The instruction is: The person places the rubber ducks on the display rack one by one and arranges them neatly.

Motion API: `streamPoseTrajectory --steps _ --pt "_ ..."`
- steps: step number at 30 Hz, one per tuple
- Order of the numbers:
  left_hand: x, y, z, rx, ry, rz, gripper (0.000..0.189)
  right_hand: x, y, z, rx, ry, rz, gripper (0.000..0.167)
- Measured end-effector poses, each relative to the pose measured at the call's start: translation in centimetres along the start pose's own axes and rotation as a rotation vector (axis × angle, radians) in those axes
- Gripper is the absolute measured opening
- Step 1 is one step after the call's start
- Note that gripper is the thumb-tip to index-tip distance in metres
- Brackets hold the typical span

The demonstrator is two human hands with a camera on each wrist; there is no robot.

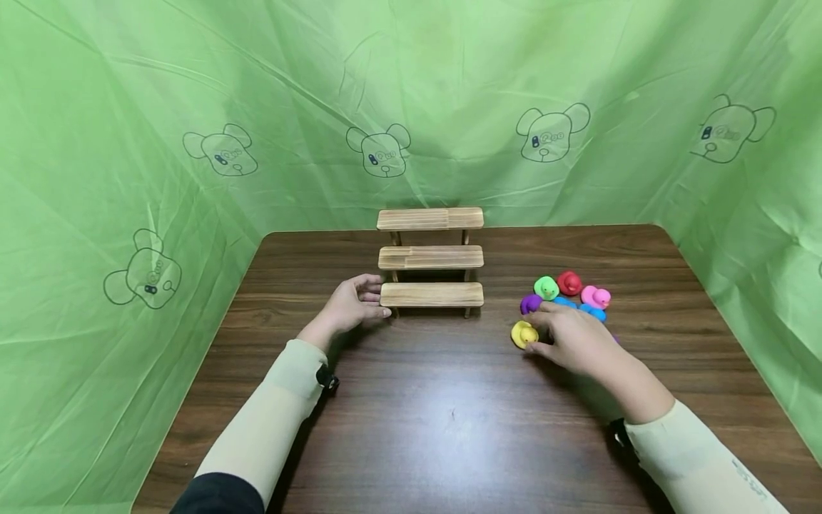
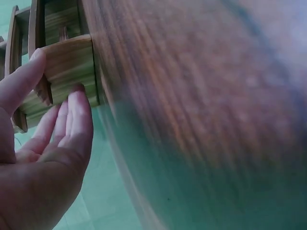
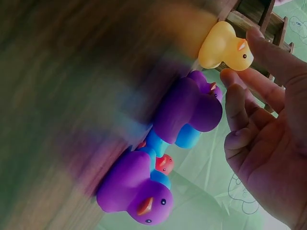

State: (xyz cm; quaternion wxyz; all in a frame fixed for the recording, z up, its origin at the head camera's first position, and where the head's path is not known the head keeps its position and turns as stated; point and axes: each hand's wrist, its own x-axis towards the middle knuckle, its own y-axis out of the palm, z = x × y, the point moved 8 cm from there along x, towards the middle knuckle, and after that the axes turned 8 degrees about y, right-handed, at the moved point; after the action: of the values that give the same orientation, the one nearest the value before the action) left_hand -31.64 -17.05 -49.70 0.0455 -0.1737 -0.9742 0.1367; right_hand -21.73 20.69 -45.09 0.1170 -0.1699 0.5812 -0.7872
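A small wooden three-step stand (image 1: 432, 294) stands at the back of the table. My left hand (image 1: 353, 305) is at the left end of its lowest step, thumb toward the front and extended fingers toward the back. In the left wrist view, the thumb overlaps the edge of the stand (image 2: 69, 57). On the right, my right hand (image 1: 574, 339) reaches to a yellow rubber duck (image 1: 523, 334). Thumb and forefinger lie either side of the duck's head, the other fingers loosely bent. A purple duck (image 3: 180, 108) sits close beside the yellow one.
Beyond the right hand cluster a green duck (image 1: 546, 288), a red duck (image 1: 569, 283), a pink duck (image 1: 596, 296) and blue ducks (image 1: 594, 312). Another purple duck (image 3: 134, 187) shows nearer the wrist. Green cloth (image 1: 449, 86) surrounds the dark wooden table (image 1: 411, 428).
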Motion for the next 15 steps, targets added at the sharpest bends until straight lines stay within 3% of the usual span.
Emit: streamPoseTrajectory --steps 8,15 --pt "0.35 0.01 0.47 -0.048 -0.013 0.005 0.063 0.17 0.45 -0.36 0.032 0.021 0.023 0.035" --pt "0.35 -0.26 0.53 -0.027 -0.016 0.003 0.061 0.55 0.49 -0.18 0.043 0.013 0.014 0.032"
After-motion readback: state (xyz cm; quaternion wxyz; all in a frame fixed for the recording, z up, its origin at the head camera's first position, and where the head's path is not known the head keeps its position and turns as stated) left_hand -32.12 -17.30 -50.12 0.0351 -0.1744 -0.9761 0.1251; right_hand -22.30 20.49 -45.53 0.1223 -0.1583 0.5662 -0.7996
